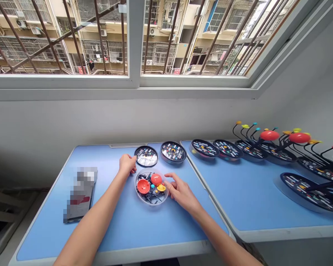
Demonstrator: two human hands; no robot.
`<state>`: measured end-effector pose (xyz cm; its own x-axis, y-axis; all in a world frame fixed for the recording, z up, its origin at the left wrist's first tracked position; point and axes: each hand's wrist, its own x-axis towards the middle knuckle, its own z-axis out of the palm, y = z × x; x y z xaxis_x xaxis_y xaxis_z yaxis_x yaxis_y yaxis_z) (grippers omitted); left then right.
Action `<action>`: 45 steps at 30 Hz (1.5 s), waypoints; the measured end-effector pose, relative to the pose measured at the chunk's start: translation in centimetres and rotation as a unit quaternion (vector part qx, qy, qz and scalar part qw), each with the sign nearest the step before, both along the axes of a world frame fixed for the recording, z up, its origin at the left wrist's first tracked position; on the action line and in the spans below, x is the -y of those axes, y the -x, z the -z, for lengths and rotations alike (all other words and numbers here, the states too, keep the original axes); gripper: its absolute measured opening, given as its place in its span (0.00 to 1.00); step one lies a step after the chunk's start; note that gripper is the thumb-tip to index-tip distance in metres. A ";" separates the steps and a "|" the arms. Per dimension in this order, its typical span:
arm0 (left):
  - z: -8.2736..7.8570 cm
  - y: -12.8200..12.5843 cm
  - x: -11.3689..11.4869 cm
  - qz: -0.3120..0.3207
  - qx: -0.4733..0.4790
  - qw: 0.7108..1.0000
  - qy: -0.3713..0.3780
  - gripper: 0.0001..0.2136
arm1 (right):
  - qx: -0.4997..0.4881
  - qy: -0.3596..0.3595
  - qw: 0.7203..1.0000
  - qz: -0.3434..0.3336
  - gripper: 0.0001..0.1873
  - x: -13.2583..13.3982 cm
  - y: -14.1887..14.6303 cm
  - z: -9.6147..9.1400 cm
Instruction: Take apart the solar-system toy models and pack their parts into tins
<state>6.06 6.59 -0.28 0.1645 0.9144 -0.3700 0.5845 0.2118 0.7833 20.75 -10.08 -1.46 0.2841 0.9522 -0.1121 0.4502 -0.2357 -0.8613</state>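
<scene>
The round clear plastic container [139, 197] sits uncovered on the left-hand pale-blue surface [155, 232], and its parts are loose inside: a red plastic dome [156, 179], a red hollow cup [143, 186], a yellow saucer-like piece [161, 187] and a tangle of thin black rods [154, 201]. The printed black round disc [146, 156] lies flat just behind the container, with no stems fitted, so assembly of this set looks not yet begun. Three more discs, one of them the nearby black disc-topped tub [173, 152], are also stemless. Farther right, units such as the near red-balled model [312, 192] carry curved stems and appear largely built.

Both forearms reach forward. The left hand [127, 163] curls inward at the disc's left edge; whether it grips that edge, I cannot tell. The right hand [181, 191] is loosely open, thumb and forefinger parted at the container's right rim.
</scene>
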 end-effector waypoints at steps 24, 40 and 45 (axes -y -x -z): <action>-0.1 0.8 -1.6 -0.095 0.082 0.992 0.012 0.15 | 0.300 -0.212 0.917 -0.154 0.08 -0.4 3.9 -2.5; -3.4 3.2 4.3 -0.089 0.262 0.960 -0.031 0.13 | 0.215 -0.223 0.950 -0.033 0.08 0.3 1.4 -2.1; -4.7 3.7 6.5 -0.064 0.299 0.951 -0.040 0.16 | 0.080 -0.140 0.983 0.086 0.14 1.0 -0.4 -2.4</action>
